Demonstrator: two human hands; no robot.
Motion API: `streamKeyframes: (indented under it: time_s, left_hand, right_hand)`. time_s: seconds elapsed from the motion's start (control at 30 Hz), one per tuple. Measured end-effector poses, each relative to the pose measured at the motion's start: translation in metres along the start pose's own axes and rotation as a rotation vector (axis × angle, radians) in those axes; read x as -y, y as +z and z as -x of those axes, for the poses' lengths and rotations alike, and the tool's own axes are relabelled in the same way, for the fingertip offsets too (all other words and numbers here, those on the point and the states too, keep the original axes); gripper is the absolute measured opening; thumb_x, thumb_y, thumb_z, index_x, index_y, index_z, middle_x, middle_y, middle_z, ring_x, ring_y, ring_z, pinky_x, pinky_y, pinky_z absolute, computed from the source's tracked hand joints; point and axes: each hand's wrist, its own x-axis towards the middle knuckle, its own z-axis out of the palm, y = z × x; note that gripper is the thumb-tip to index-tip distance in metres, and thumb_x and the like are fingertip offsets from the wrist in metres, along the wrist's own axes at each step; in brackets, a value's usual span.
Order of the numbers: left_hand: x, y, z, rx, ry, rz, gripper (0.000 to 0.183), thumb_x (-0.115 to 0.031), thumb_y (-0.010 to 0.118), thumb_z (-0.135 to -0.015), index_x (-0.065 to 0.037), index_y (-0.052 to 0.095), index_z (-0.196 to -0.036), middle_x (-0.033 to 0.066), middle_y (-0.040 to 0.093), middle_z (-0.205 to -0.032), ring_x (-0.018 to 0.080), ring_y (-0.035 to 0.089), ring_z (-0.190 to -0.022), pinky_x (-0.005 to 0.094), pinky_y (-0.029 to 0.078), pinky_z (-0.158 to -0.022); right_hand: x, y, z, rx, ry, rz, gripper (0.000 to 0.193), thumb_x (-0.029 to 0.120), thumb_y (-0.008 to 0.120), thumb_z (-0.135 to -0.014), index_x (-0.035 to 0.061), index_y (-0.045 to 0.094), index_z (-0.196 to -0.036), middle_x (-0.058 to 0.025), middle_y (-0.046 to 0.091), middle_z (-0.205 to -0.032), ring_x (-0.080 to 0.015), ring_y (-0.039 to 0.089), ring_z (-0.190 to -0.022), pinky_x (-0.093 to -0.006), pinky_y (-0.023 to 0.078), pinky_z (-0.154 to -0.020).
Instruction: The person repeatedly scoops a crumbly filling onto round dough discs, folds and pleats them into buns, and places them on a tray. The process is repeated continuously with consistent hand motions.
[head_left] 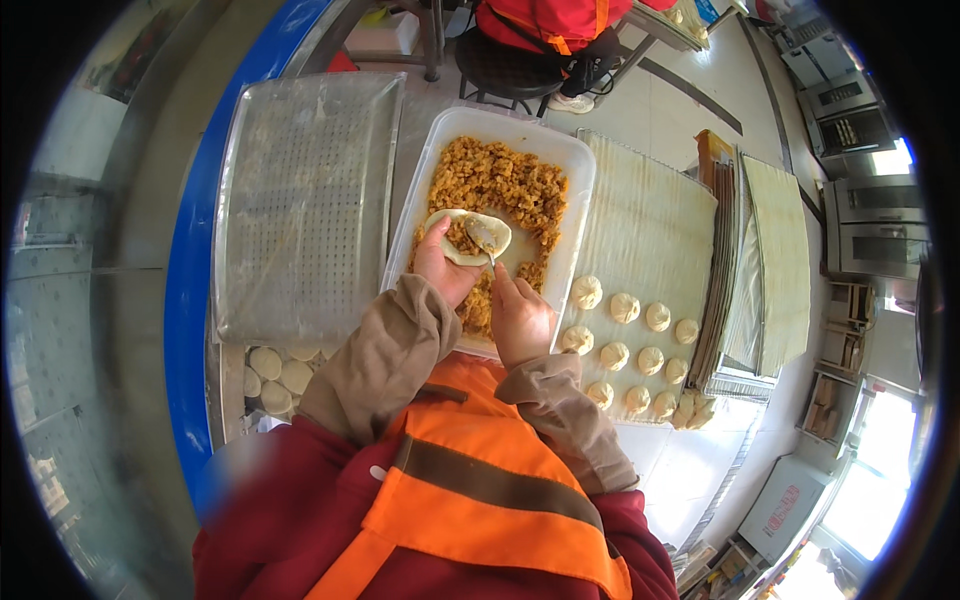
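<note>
Cupped under a round dough wrapper (500, 226), my left hand (445, 265) holds it over a white plastic tub (583, 160). Brown rice-like filling (500, 170) lies in the tub, heaped mostly along its far side, with a bare patch of the bottom showing. Some of that filling sits on the wrapper. My right hand (522, 315) grips the handle of a metal spoon (482, 236), whose bowl rests on the wrapper beside the filling. The fingers of my left hand are partly hidden beneath the dough.
Right of the tub, a lined tray (650, 210) bears rows of pleated buns (614, 355). Further right lean stacked trays (770, 260). At left lies a perforated metal tray (310, 200), with flat dough rounds (275, 375) below it. Beyond the tub, a person in red (545, 25) is by a black stool (500, 65).
</note>
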Motion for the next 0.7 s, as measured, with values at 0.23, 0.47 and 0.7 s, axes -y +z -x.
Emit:
streamKeyframes:
  time_s: [0.23,0.47,0.7]
  left_hand:
    - [-0.016,-0.017,0.025,0.048,0.003,-0.142,0.031,-0.021,0.053,-0.090,-0.009,0.051,-0.119,0.0074,0.056,-0.116,0.0255,0.055,-0.110,0.0440,0.046,-0.097]
    - [-0.013,-0.027,0.050,0.162,-0.227,-0.249,0.036,-0.021,0.054,-0.088,-0.009,0.050,-0.122,0.0065,0.057,-0.121,0.0242,0.055,-0.112,0.0436,0.044,-0.100]
    - [0.001,-0.022,0.073,0.237,-0.402,-0.394,0.035,-0.022,0.051,-0.090,-0.003,0.049,-0.119,0.0117,0.058,-0.115,0.0264,0.057,-0.107,0.0436,0.047,-0.092]
  right_hand:
    - [-0.028,-0.047,0.020,0.103,0.154,-0.056,0.015,0.018,0.063,-0.085,0.0101,0.072,-0.094,-0.0104,0.068,-0.077,-0.0256,0.065,-0.061,-0.0360,0.051,-0.054]
    - [-0.035,-0.026,0.023,0.593,-0.026,0.433,0.022,0.028,0.060,-0.084,0.0092,0.071,-0.082,-0.0127,0.066,-0.082,-0.0246,0.066,-0.079,-0.0370,0.052,-0.067]
    - [-0.028,-0.049,0.007,0.382,0.540,-0.889,0.024,0.020,0.064,-0.089,-0.0011,0.066,-0.100,-0.0039,0.065,-0.079,-0.0094,0.058,-0.068,-0.0242,0.047,-0.058]
